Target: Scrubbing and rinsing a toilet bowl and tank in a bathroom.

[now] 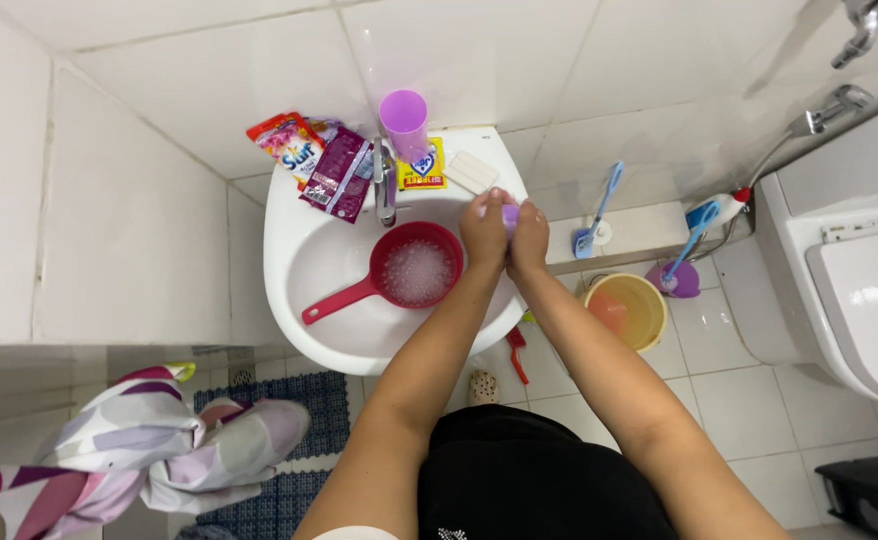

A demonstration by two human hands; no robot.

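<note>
While both hands meet over the sink (pixel 304 215), a small purple object (pixel 510 214) is clasped between the left hand (pixel 485 228) and right hand (pixel 530 238), fingers curled shut; it is best kept above the basin, right of the red scoop (pixel 414 268).

Glossy white ceramic basin (pixel 344 345); shiny chrome metal tap (pixel 386 185) at its twelve o'clock; smooth red plastic ladle-shaped scoop (pixel 399 272); glossy white wall tiles (pixel 519 60).
</note>
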